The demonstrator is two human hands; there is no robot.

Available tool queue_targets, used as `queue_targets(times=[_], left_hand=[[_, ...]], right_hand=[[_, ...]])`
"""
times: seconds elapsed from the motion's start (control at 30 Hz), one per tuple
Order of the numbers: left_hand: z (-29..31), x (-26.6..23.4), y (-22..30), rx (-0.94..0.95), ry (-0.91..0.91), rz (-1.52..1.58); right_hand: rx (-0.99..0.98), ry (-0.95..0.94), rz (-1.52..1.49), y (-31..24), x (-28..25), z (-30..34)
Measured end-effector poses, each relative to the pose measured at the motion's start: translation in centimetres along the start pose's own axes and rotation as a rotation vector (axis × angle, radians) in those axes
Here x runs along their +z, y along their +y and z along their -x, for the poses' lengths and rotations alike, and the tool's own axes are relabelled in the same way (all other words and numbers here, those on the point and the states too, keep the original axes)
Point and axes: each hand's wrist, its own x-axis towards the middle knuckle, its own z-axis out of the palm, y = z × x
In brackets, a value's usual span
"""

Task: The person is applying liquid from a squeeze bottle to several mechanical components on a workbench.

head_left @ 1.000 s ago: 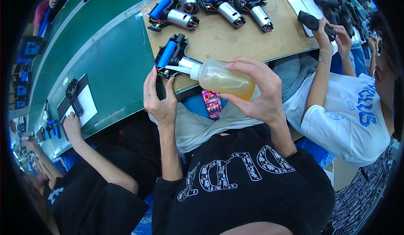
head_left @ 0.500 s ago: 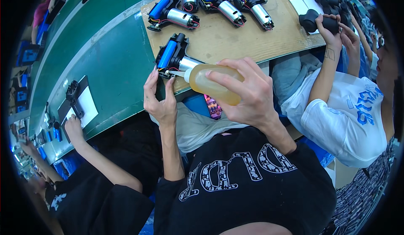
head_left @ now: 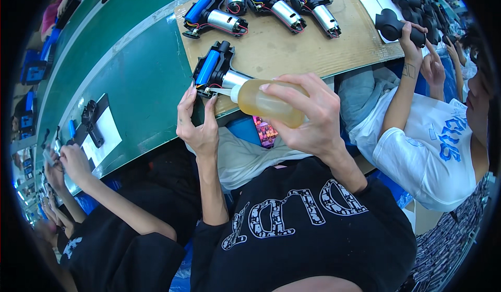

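A squeeze bottle (head_left: 269, 103) of amber liquid lies nearly level in my right hand (head_left: 321, 119), whose fingers wrap round its body. Its thin white nozzle points left, with the tip at the small wired end of a black half housing (head_left: 225, 57). In that housing sit a blue cylindrical cell (head_left: 209, 67) and a silver motor (head_left: 236, 79), partly covered by the bottle. My left hand (head_left: 199, 130) grips the housing's near end between thumb and fingers, at the cardboard's edge. Whether liquid is flowing out cannot be made out.
Several similar motor assemblies (head_left: 224, 21) lie along the far side of the cardboard sheet (head_left: 271, 46). To the right, a co-worker holds a black housing (head_left: 399, 28) beside a pile of dark parts. On the left, another black part (head_left: 92, 122) rests on white paper near a second co-worker's hands.
My right hand and the bottle have shifted very slightly right; the nozzle stays at the housing's end. The left co-worker's hand has left the black part, and the right co-worker has turned the housing.
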Motion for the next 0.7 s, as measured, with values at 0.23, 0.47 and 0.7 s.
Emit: queue_targets(times=[0.23,0.47,0.7], left_hand=[[-0.1,0.0,-0.1,-0.009,0.01,0.007],[-0.4,-0.4,0.6,-0.024,-0.011,0.014],[-1.8,-1.8,2.0,0.097,-0.167,-0.241]], right_hand=[[0.043,0.039,-0.049,0.4,0.0,1.2],[-0.011,-0.002,0.031,-1.4,0.2,-0.4],[0.024,-0.042,0.064,-2.1,0.0,-1.2]])
